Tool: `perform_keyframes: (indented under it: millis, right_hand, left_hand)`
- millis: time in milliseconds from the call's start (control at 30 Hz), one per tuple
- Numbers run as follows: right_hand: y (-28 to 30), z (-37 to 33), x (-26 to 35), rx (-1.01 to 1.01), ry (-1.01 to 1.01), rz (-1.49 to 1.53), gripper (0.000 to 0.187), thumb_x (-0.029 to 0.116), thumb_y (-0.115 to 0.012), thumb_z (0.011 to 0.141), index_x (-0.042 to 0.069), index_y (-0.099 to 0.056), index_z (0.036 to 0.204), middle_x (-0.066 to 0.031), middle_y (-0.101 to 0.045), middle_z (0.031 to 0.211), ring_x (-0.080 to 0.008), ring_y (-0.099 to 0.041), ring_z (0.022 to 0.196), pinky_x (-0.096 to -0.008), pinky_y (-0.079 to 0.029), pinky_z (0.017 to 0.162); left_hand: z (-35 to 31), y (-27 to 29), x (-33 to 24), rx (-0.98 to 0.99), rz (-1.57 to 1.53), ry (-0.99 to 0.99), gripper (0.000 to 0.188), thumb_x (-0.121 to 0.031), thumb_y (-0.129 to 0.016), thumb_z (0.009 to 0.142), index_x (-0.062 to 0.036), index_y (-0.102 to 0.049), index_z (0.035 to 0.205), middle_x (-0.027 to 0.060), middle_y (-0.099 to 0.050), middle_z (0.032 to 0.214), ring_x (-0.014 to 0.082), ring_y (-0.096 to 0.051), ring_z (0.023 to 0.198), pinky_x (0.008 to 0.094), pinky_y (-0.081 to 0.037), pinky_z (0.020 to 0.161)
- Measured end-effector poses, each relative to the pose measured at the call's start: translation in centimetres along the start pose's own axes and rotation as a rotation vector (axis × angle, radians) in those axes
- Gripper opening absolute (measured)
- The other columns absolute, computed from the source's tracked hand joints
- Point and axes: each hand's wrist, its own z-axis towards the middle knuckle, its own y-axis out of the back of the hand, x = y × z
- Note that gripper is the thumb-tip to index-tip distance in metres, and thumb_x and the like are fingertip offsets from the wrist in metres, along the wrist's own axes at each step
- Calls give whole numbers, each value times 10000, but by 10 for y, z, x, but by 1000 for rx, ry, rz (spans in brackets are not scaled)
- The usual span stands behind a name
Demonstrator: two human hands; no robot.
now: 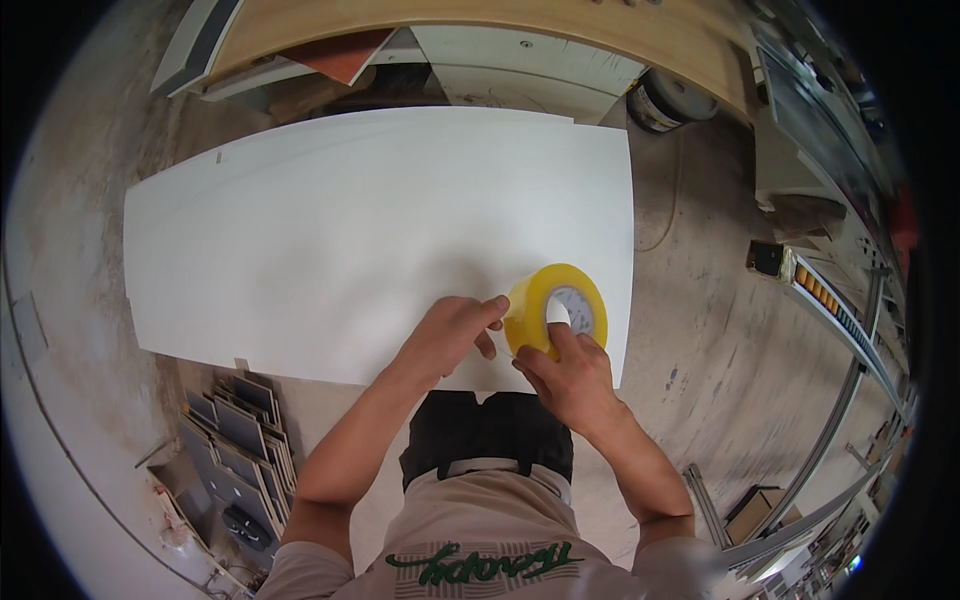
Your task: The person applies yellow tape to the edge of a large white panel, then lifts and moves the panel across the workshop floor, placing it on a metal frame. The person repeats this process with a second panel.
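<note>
A wide roll of yellowish packing tape point(523, 304) is held on its side above the right part of a large white panel point(330, 220). My right hand point(575, 380) grips the roll, fingers reaching into its grey cardboard core point(573, 300) and the rest under the near rim. At the roll's left side is my left hand point(452, 332), its fingers curled and the tips at the tape's edge. A faint clear edge shows between the two hands; whether the left fingers pinch it is hard to make out.
Beyond the panel stands a wooden-topped bench point(480, 18) with a dark bucket point(665, 100) beside it. Stacked board pieces point(235, 440) lean at the lower left. Metal rails point(830, 440) and a shelf of small parts point(820, 290) line the right.
</note>
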Motion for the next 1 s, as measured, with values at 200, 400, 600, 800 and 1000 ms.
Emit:
perform_keyframes:
  millis: [200, 400, 600, 800, 1000]
  right_hand:
    - [0, -8, -7, -22, -72, 34, 203, 204, -810, 802, 203, -687, 964, -102, -539, 907, -271, -582, 632, -388, -500, 582]
    - [3, -17, -6, -76, -36, 79, 240, 190, -830, 777, 178, -690, 970, -113, -557, 939, -293, -603, 662, -387, -505, 598]
    - [3, -26, 2, -204, -190, 445, 290, 65, -832, 765, 110, -644, 981, -120, -575, 898, -337, -607, 676, -417, -499, 582]
    - [-3, -34, 9, -242, -136, 352, 263, 40, -812, 796, 93, -634, 983, -122, -566, 851, -342, -612, 674, -428, -499, 572]
    - [-6, -40, 10, -228, -168, 230, 215, 57, -800, 821, 98, -639, 957, -113, -554, 831, -332, -612, 677, -433, -496, 578]
  left_hand:
    - [-6, -10, 6, 86, -165, 12, 477, -460, -599, 988, 9, -665, 930, 57, -570, 638, 62, -294, 429, 238, -201, 377]
    - [-8, -16, 21, 291, -525, -104, 149, -185, -615, 976, -57, -613, 901, -20, -431, 606, 49, -264, 441, 232, -205, 378]
    - [-26, -32, 43, 354, -515, -506, 26, -45, -633, 934, -38, -608, 937, 1, -508, 629, 39, -362, 454, 221, -249, 393]
    - [-39, -18, 41, 271, -450, -428, 43, -40, -631, 920, -29, -589, 925, 92, -622, 678, 58, -397, 429, 223, -268, 389]
    - [-46, -4, 35, 232, -410, -425, 59, -68, -619, 942, -25, -586, 919, 84, -649, 699, 59, -435, 453, 231, -279, 387]
